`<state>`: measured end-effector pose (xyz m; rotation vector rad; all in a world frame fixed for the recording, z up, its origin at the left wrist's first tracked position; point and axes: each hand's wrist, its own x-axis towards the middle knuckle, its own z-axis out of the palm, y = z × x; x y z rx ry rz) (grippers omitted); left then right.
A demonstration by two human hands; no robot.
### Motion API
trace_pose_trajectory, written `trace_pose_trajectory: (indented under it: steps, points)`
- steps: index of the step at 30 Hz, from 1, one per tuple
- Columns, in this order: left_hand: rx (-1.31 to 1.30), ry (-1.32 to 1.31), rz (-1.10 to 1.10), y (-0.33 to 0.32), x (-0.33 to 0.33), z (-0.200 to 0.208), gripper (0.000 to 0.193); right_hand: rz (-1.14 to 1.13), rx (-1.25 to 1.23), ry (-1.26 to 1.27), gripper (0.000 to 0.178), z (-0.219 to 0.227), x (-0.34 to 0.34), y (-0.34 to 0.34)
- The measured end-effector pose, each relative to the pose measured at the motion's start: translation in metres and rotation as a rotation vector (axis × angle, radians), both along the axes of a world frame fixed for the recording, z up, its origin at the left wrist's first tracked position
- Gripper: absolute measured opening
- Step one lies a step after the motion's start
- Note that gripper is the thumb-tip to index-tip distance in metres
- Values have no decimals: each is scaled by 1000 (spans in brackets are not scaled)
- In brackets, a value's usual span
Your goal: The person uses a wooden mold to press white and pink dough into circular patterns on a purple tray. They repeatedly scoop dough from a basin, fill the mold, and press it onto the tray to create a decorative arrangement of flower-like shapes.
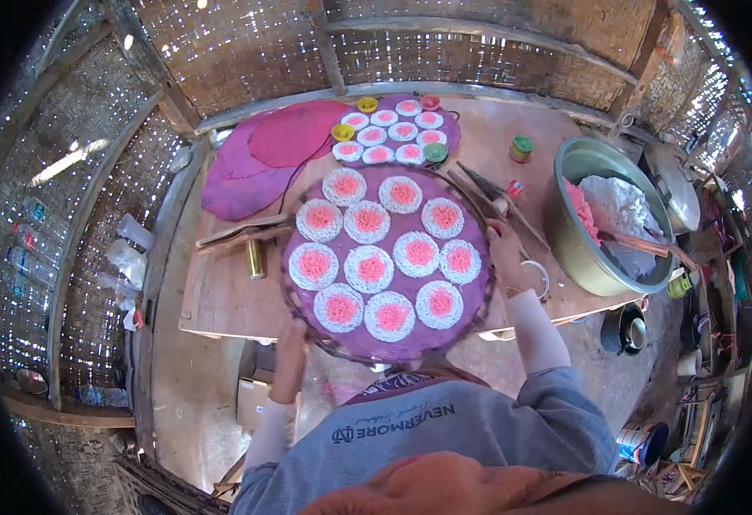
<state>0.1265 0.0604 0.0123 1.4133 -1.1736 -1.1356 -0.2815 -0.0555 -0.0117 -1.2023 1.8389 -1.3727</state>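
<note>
A large round tray (283,257) lined with purple cloth is tilted over the table's front edge, close to my body. On it lie several round, white lacy discs (369,269) with pink centres, which look like strands of dough. My left hand (289,359) grips the tray's rim at the lower left, its fingers partly hidden by the rim. At the right side my right hand (504,253) is closed on the rim, with some fingers out of sight underneath. Behind the tray, a smaller purple sheet (451,129) bears more such discs.
A big green basin (577,245) at the right holds pink and white dough-like masses and a wooden paddle (637,244). On the wooden table (221,300) lie a wooden press (243,233) with a brass cylinder (256,259), pink cloth rounds (294,133), small yellow cups (342,132) and wooden sticks (522,215).
</note>
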Motion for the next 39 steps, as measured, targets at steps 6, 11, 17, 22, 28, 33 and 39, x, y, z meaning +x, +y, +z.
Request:
trace_pose_trajectory:
  steps: [6,11,17,22,28,33,39]
  points:
    - [14,188,-121,-53,12,17,24,24,-160,-159,20,31,-13,-19]
    - [7,170,-202,-125,-10,5,31,-10,-140,-183,12,35,-56,-71]
    - [-48,361,-312,-296,-45,61,29,45,-417,-468,20,65,-96,-226]
    - [-27,-58,-234,-390,-75,102,27,-14,-307,874,23,83,-159,-352]
    - [12,-130,-190,-457,-80,28,32,-88,-231,190,26,15,-141,-408]
    - [-106,-686,-307,-482,-58,-53,33,-101,-183,33,27,-46,-124,-412]
    - [85,-195,-87,-480,4,-110,41,-22,-115,12,24,-52,-72,-411]
